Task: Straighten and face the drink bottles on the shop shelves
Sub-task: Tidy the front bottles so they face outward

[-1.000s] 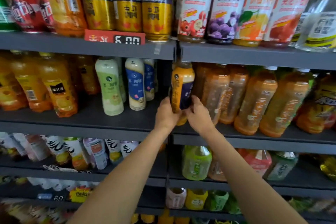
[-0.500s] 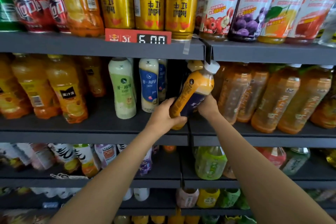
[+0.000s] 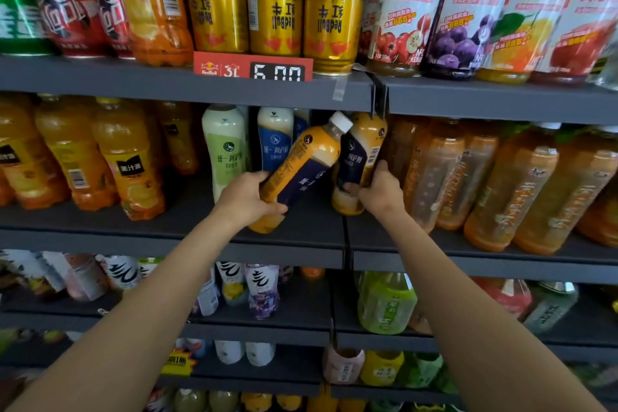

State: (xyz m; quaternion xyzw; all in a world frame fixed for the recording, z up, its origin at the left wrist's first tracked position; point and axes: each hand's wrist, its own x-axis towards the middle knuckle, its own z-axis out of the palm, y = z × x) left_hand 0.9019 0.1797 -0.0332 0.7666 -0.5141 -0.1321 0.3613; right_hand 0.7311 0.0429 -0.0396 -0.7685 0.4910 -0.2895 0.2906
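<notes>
**Two yellow-and-navy bottles in hand, mid-facing on the middle shelf**

The left hand point(image 3: 249, 199) grips the lower body of a yellow-and-navy plastic drink bottle with a white cap point(image 3: 301, 170), fingers curled round it. This bottle leans steeply to the right, its cap up near the underside of the dark grey upper shelf point(image 3: 167, 85), its base at or just above the dark grey middle shelf point(image 3: 311, 227); which of the two I cannot tell. The right hand point(image 3: 379, 192) is clamped on a second yellow-and-navy bottle point(image 3: 359, 160), which stands close to upright just beside the first, its top hidden behind the upper shelf's front edge. The two hands are apart, one bottle in each.

The step in hand looks like sorting this pair: one bottle is drawn forward and tilted while the other is steadied or turned. Neither label squarely faces front yet.

The next move, as I judge it, calls for bringing the tilted bottle upright without knocking its cap on the shelf edge above, setting it down in the gap beside the pale green-labelled white bottle point(image 3: 225, 150) and the blue-labelled white bottle point(image 3: 274, 140), then rotating both so their labels face out. The tall orange tea bottles point(image 3: 431, 174) stand close on the right, so the right hand has little room to swing.
</notes>
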